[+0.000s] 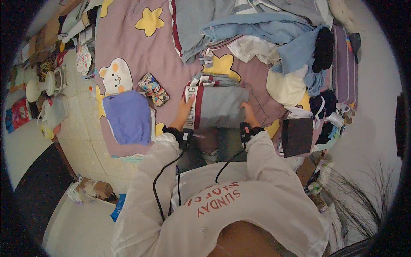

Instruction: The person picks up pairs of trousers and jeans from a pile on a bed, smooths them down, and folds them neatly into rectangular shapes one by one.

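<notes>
A folded grey garment (221, 106) with a maroon stripe and a white lettered band lies between my two hands, close in front of my body. My left hand (183, 112) grips its banded end, thumb on top. At the opposite end, my right hand (250, 114) holds the plain grey edge. The fingers beneath the cloth are hidden. Just beyond it, more grey striped fabric (213, 78) rests on the pink bedspread (125, 35). To the left, a phone in a colourful patterned case (153, 90) lies near folded purple clothing (128, 117).
Blue denim clothing (257, 27), a grey garment (194, 29) and cream fabric (285, 85) are heaped at the far right. A dark box (297, 136) sits at the right bed edge. Black cables (155, 180) run from my wrist bands. Tiled floor (80, 115) borders the bed's left.
</notes>
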`<action>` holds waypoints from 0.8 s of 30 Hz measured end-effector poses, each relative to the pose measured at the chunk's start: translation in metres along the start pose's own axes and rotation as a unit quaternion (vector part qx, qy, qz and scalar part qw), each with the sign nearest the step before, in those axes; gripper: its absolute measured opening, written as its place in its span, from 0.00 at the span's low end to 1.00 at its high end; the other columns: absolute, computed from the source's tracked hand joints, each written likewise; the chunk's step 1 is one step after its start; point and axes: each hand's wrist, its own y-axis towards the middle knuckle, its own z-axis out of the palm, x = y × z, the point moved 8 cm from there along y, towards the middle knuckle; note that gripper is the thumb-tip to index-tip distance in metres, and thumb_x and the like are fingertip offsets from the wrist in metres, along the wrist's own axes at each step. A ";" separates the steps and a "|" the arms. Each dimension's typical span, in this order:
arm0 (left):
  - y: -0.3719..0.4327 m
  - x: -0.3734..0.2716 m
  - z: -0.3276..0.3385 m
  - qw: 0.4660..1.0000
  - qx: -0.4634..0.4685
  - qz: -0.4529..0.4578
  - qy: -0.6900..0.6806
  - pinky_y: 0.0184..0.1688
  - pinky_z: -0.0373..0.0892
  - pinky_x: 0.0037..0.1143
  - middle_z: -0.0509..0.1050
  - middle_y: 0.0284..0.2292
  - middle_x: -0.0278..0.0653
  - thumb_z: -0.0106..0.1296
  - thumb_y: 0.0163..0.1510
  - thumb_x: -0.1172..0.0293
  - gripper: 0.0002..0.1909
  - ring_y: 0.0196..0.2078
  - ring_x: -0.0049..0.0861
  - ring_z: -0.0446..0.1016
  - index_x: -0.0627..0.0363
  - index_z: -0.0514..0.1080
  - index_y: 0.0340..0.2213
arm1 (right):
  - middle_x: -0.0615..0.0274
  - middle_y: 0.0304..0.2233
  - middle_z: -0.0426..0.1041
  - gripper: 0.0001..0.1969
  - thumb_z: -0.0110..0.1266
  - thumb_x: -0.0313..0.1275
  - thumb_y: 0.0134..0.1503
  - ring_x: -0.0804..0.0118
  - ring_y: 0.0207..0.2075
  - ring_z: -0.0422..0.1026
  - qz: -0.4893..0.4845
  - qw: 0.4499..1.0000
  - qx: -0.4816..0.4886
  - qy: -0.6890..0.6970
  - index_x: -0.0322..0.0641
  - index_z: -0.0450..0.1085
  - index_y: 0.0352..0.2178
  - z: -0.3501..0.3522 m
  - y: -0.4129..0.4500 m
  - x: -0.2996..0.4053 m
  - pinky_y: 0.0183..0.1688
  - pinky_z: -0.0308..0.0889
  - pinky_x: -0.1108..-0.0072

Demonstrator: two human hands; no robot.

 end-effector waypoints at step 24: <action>0.139 -0.021 0.002 0.854 -0.203 0.163 0.450 0.26 0.60 0.39 0.66 0.20 0.58 0.28 0.50 0.55 0.25 0.24 0.50 0.65 0.67 0.66 0.22 | 0.42 0.24 0.65 0.11 0.37 0.28 0.40 0.42 0.28 0.63 -0.051 0.864 -0.237 -0.441 0.29 0.63 0.22 0.020 0.095 0.037 0.31 0.57 0.62</action>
